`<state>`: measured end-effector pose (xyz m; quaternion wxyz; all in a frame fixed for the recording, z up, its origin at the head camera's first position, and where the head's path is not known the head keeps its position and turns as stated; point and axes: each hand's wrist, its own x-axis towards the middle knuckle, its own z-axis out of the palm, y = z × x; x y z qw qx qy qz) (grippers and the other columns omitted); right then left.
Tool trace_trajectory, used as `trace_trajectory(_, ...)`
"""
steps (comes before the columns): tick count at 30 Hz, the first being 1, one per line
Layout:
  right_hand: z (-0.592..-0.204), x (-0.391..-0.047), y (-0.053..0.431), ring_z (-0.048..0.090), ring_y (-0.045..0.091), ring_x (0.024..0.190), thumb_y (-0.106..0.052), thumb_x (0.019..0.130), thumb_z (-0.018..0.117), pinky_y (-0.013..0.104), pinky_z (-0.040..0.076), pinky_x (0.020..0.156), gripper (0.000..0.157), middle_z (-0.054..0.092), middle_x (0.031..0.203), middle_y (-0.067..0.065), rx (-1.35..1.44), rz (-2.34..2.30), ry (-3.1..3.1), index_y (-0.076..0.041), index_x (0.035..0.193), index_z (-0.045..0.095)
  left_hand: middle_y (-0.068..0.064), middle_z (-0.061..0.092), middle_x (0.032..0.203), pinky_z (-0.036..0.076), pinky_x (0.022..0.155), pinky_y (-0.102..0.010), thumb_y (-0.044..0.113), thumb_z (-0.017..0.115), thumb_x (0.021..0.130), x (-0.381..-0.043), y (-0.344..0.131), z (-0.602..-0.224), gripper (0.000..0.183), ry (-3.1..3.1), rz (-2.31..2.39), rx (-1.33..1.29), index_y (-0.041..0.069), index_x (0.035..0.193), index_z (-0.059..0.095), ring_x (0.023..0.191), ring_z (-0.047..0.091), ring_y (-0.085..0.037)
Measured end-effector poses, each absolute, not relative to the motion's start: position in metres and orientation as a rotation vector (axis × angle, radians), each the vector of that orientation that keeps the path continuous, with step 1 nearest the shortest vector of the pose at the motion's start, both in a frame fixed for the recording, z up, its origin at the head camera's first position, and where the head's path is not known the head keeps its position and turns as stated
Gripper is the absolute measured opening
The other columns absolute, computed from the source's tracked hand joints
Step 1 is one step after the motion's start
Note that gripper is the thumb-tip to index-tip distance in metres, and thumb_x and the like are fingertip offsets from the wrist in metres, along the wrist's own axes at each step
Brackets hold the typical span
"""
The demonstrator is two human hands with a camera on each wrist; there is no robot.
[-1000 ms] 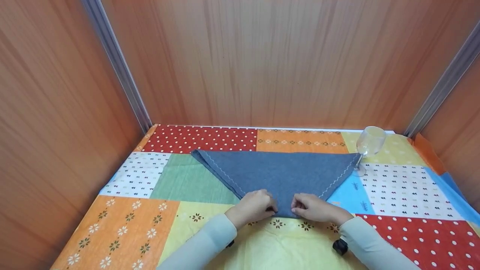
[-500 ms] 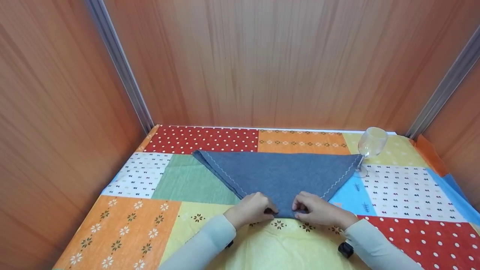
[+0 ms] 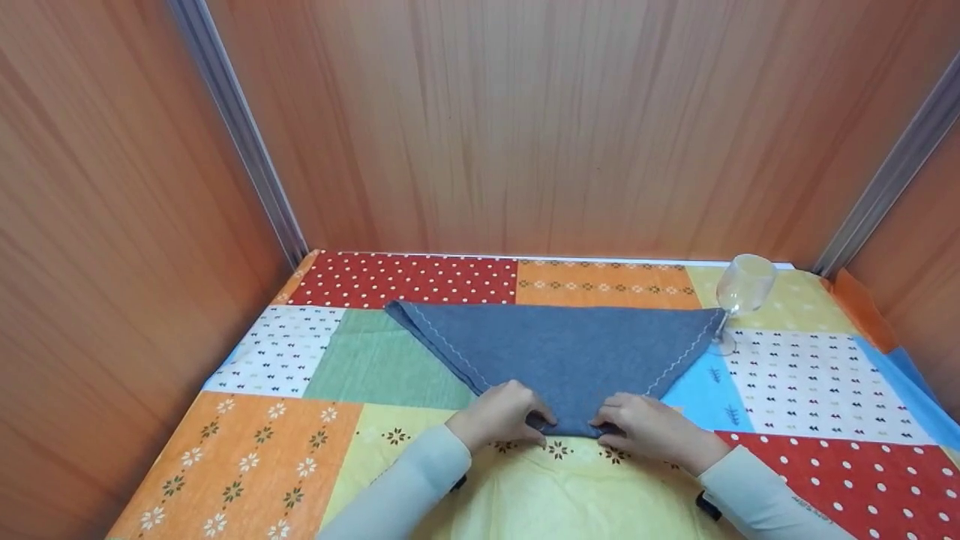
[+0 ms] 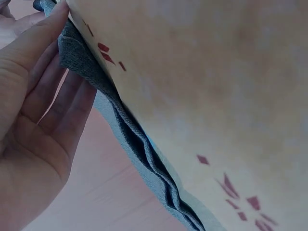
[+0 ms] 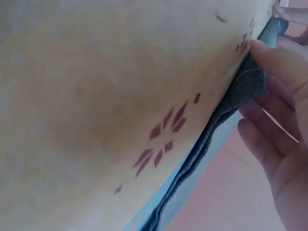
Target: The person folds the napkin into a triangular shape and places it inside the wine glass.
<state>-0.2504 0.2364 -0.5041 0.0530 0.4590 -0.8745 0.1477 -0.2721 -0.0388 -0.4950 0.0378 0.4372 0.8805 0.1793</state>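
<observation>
A grey-blue cloth napkin [image 3: 562, 345] lies folded on the table, its long straight edge at the far side and its narrow, blunt end towards me. My left hand [image 3: 501, 416] pinches the left part of that near end. At the right part, my right hand [image 3: 651, 426] holds the same edge with curled fingers. In the left wrist view, the napkin's layered folds [image 4: 139, 144] run past the thumb and fingers. The right wrist view shows the thumb [image 5: 281, 62] on the near side of the napkin [image 5: 250, 82] and the other fingers beyond it, partly hidden by it.
A clear stemmed glass [image 3: 746, 285] stands at the right, its stem by the napkin's right corner. A patchwork-patterned tablecloth [image 3: 255, 457] covers the table. Wood-look panels [image 3: 487, 135] enclose the back and both sides.
My right hand has shifted slightly right and towards me, and its fingers have moved along the napkin's near edge. The left hand has hardly moved. Glass and far edge stay put.
</observation>
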Motion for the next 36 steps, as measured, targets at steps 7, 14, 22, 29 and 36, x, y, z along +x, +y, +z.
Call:
trace_trajectory(7,-0.500,-0.252,0.234,0.064,0.010,0.089,-0.018,0.094,0.073,0.031,0.056,0.074,0.012,0.067,0.097,-0.004,1.317,0.631,-2.825,-0.011,0.103,0.074,0.011,0.075,0.099,0.050,0.079,-0.014,0.026,0.085,0.081,-0.275,-0.039,-0.497,0.025,2.713,0.576,1.315,0.019,0.105,0.081,0.091,0.065,0.003)
trace_trajectory(14,-0.500,-0.253,0.232,0.060,0.008,0.088,-0.021,0.099,0.065,0.033,0.054,0.074,0.009,0.061,0.099,-0.008,1.210,0.696,-2.931,-0.015,0.103,0.069,0.013,0.073,0.096,0.049,0.074,-0.014,0.023,0.080,0.086,-0.275,-0.037,-0.498,0.019,2.757,0.562,1.251,0.021,0.105,0.080,0.085,0.064,0.003)
trace_trajectory(22,-0.500,-0.261,0.234,0.056,0.009,0.087,-0.021,0.101,0.060,0.034,0.052,0.077,0.008,0.056,0.098,-0.011,1.151,0.861,-2.981,-0.017,0.102,0.066,0.011,0.072,0.095,0.051,0.074,-0.018,0.023,0.075,0.092,-0.281,-0.037,-0.498,0.014,2.697,0.715,1.070,0.019,0.105,0.079,0.084,0.063,0.001)
trace_trajectory(29,-0.502,-0.268,0.236,0.056,0.010,0.083,-0.020,0.103,0.057,0.033,0.050,0.074,0.010,0.059,0.093,-0.009,1.122,0.994,-2.981,-0.014,0.103,0.065,0.010,0.073,0.092,0.049,0.071,-0.017,0.026,0.069,0.097,-0.286,-0.038,-0.499,0.016,2.627,0.859,0.976,0.016,0.104,0.079,0.077,0.061,0.002)
trace_trajectory(36,-0.502,-0.272,0.233,0.052,0.011,0.073,-0.016,0.103,0.057,0.029,0.046,0.065,0.006,0.057,0.083,-0.004,1.051,1.112,-3.001,-0.009,0.104,0.057,0.009,0.070,0.087,0.050,0.071,-0.020,0.026,0.069,0.097,-0.290,-0.036,-0.498,0.014,2.635,0.913,0.865,0.014,0.099,0.075,0.075,0.060,-0.002)
